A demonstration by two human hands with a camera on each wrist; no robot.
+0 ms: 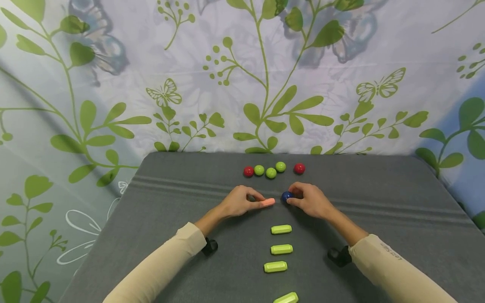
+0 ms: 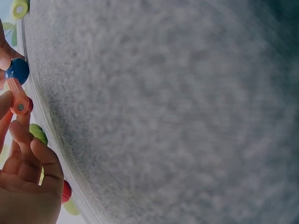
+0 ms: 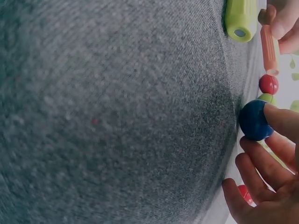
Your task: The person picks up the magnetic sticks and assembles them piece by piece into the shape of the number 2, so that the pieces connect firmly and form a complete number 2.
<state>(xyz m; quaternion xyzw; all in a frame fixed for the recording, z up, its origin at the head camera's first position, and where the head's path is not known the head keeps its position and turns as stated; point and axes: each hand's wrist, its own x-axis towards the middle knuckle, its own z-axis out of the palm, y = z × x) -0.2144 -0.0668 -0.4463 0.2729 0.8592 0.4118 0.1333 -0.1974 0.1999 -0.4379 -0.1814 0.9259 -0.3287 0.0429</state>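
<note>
My left hand (image 1: 240,201) pinches an orange faceted rod (image 1: 268,202) between thumb and fingers, its free end pointing right. A small round metal-looking spot shows on the rod's end (image 2: 20,107) in the left wrist view. Just to the right, my right hand (image 1: 310,200) holds a glossy blue ball (image 1: 286,196) by thumb and fingertips. A short gap separates rod and ball in the head view. In the right wrist view the thumb lies against the blue ball (image 3: 254,120), with the other fingers spread below it.
Beyond the hands lie a red ball (image 1: 248,171), several green balls (image 1: 270,173) and another red ball (image 1: 299,168). Nearer me, several yellow-green rods (image 1: 281,229) form a loose column on the grey cloth-covered table (image 1: 170,269). A leaf-patterned curtain (image 1: 197,84) hangs behind the far edge.
</note>
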